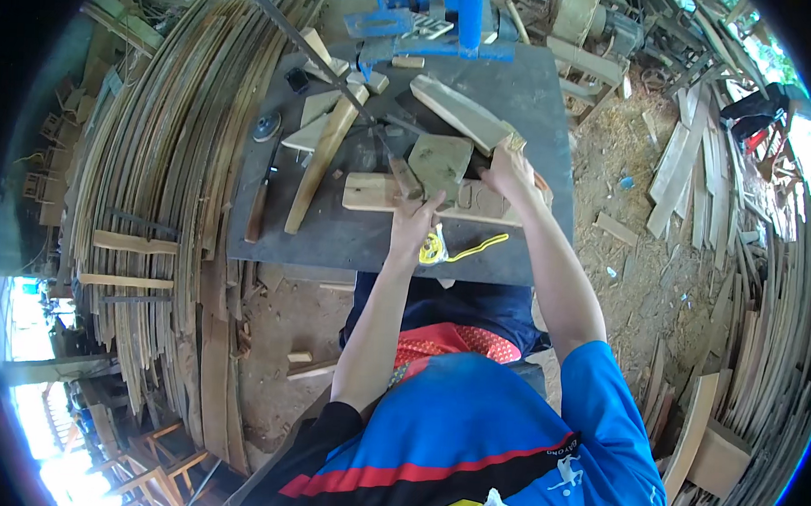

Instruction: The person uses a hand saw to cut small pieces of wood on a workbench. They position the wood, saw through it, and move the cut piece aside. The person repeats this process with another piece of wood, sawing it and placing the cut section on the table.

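Observation:
My left hand [415,222] is closed around the brown wooden end [405,177] of a long thin dark bar [323,61], which slants away to the far left; its exact kind is unclear. My right hand [515,174] grips the near end of a pale tapered wood piece [457,109] lying diagonally on the dark worktable [270,238]. Between my hands rests a flat greyish wood block [439,159]. Under it lies a light plank [370,192] with pencil-like outlines, partly hidden by my hands. A yellow tape or cord [478,248] lies close by my left hand.
On the table's left are a long shaped wood leg [323,163], a chisel-like tool [261,197] and a round metal item [266,127]. A blue machine stand [468,25] rises at the far edge. Stacked boards [161,152] line the left; more timber [764,341] lies right.

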`<move>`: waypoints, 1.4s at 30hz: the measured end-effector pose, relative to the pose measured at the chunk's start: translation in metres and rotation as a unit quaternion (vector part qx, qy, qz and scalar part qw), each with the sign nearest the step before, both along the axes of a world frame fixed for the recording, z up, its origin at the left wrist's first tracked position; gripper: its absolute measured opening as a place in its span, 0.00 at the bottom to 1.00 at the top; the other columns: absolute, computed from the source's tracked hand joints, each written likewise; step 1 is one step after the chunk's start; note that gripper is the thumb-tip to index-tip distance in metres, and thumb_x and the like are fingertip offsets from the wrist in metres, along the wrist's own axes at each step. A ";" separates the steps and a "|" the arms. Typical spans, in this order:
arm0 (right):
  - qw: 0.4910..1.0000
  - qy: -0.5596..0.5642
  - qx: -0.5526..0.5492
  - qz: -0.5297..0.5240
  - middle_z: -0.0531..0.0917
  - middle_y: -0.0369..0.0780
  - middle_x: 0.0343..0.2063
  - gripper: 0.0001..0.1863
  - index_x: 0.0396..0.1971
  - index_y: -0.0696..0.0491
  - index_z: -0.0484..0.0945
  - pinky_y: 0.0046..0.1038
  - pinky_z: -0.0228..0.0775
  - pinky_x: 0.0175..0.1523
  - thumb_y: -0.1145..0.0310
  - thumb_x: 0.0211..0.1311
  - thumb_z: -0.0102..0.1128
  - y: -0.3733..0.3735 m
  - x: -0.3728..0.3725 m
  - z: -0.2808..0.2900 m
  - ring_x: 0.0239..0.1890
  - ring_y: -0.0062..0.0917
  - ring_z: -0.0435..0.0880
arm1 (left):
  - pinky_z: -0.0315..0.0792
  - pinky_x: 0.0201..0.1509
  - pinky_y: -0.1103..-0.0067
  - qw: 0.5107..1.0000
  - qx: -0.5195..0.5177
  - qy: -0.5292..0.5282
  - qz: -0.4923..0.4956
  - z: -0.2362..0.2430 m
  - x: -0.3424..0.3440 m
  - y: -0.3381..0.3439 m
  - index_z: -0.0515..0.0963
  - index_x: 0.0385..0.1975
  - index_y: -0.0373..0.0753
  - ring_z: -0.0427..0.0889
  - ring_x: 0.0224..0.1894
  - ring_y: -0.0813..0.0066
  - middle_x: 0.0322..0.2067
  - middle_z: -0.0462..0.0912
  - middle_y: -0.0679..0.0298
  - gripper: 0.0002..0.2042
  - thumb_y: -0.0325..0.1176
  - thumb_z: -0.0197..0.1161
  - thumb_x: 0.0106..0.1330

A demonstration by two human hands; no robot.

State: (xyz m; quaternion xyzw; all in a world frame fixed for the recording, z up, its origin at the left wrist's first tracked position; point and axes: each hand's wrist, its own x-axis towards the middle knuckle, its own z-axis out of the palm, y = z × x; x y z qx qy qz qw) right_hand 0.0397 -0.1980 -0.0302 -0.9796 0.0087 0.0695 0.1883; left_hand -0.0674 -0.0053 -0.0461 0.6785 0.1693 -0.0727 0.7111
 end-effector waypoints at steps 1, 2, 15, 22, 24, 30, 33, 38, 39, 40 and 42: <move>1.000 0.002 0.001 -0.001 0.83 0.58 0.47 0.41 0.57 0.72 0.67 0.40 0.78 0.55 0.57 0.54 0.72 -0.001 0.001 -0.003 0.50 0.48 0.85 | 0.63 0.26 0.78 1.000 0.013 0.002 0.009 0.000 0.001 0.000 0.76 0.18 0.34 0.70 0.20 0.82 0.17 0.74 0.69 0.21 0.45 0.70 0.63; 1.000 0.006 -0.001 0.020 0.84 0.58 0.45 0.37 0.57 0.69 0.70 0.41 0.77 0.55 0.55 0.58 0.68 -0.005 0.004 -0.004 0.50 0.47 0.85 | 0.62 0.26 0.77 0.999 0.027 0.004 0.020 0.000 0.003 0.001 0.76 0.17 0.34 0.69 0.21 0.82 0.17 0.74 0.69 0.21 0.44 0.70 0.63; 0.978 -0.056 -0.018 0.199 0.85 0.49 0.29 0.11 0.29 0.56 0.80 0.45 0.75 0.40 0.62 0.62 0.57 -0.026 -0.065 0.074 0.33 0.46 0.85 | 0.54 0.24 0.84 0.995 -0.088 -0.012 -0.043 0.034 -0.040 0.050 0.79 0.29 0.39 0.62 0.19 0.89 0.19 0.72 0.75 0.16 0.46 0.62 0.71; 0.962 -0.082 0.257 0.039 0.80 0.39 0.20 0.13 0.25 0.57 0.75 0.33 0.66 0.30 0.64 0.64 0.62 -0.103 -0.146 0.063 0.24 0.25 0.80 | 0.56 0.27 0.85 0.986 -0.047 -0.027 -0.157 0.029 -0.048 0.043 0.80 0.37 0.36 0.64 0.23 0.90 0.21 0.71 0.77 0.17 0.48 0.61 0.72; 0.948 -0.040 0.314 0.028 0.80 0.34 0.21 0.11 0.26 0.57 0.75 0.26 0.66 0.29 0.68 0.66 0.62 -0.108 -0.168 0.064 0.29 0.12 0.79 | 0.57 0.27 0.85 0.981 -0.024 -0.032 -0.192 0.021 -0.036 0.040 0.80 0.39 0.35 0.65 0.23 0.90 0.20 0.70 0.77 0.18 0.47 0.62 0.72; 0.876 0.034 0.479 0.039 0.83 0.41 0.30 0.06 0.35 0.60 0.72 0.22 0.74 0.35 0.75 0.66 0.58 -0.077 -0.203 0.048 0.30 0.18 0.83 | 0.67 0.32 0.82 0.957 0.098 -0.007 -0.275 0.008 -0.008 0.037 0.83 0.37 0.32 0.75 0.25 0.86 0.22 0.80 0.69 0.20 0.47 0.61 0.72; 0.888 0.019 0.458 0.048 0.84 0.42 0.25 0.15 0.50 0.57 0.67 0.28 0.75 0.35 0.76 0.64 0.56 -0.055 -0.208 0.029 0.28 0.26 0.85 | 0.66 0.31 0.81 0.931 0.223 -0.028 -0.287 0.013 0.001 0.035 0.82 0.39 0.32 0.74 0.24 0.84 0.21 0.78 0.69 0.21 0.49 0.58 0.73; 0.942 0.020 0.329 0.067 0.84 0.51 0.25 0.35 0.67 0.53 0.58 0.43 0.75 0.41 0.71 0.60 0.59 -0.034 -0.208 0.037 0.30 0.46 0.85 | 0.80 0.45 0.66 0.806 0.510 -0.065 -0.293 0.032 -0.004 0.022 0.80 0.57 0.39 0.88 0.39 0.58 0.32 0.87 0.50 0.38 0.70 0.51 0.65; 0.953 0.007 0.297 0.065 0.84 0.53 0.26 0.35 0.68 0.55 0.59 0.45 0.75 0.41 0.70 0.60 0.59 -0.032 -0.208 0.034 0.31 0.49 0.85 | 0.80 0.47 0.64 0.794 0.528 -0.053 -0.297 0.040 -0.007 0.018 0.78 0.58 0.40 0.88 0.41 0.56 0.33 0.87 0.49 0.40 0.72 0.51 0.63; 0.964 -0.010 0.260 0.063 0.83 0.53 0.26 0.33 0.65 0.56 0.61 0.46 0.75 0.42 0.69 0.60 0.59 -0.030 -0.207 0.031 0.32 0.51 0.84 | 0.80 0.48 0.63 0.782 0.545 -0.041 -0.301 0.046 -0.009 0.015 0.77 0.60 0.41 0.88 0.43 0.54 0.35 0.87 0.48 0.41 0.74 0.50 0.62; 0.981 -0.044 0.182 0.059 0.83 0.55 0.26 0.29 0.61 0.59 0.67 0.49 0.74 0.42 0.66 0.59 0.59 -0.024 -0.205 0.029 0.33 0.54 0.83 | 0.80 0.50 0.61 0.768 0.567 -0.030 -0.295 0.047 -0.014 0.014 0.75 0.61 0.42 0.87 0.44 0.52 0.37 0.87 0.47 0.44 0.76 0.49 0.60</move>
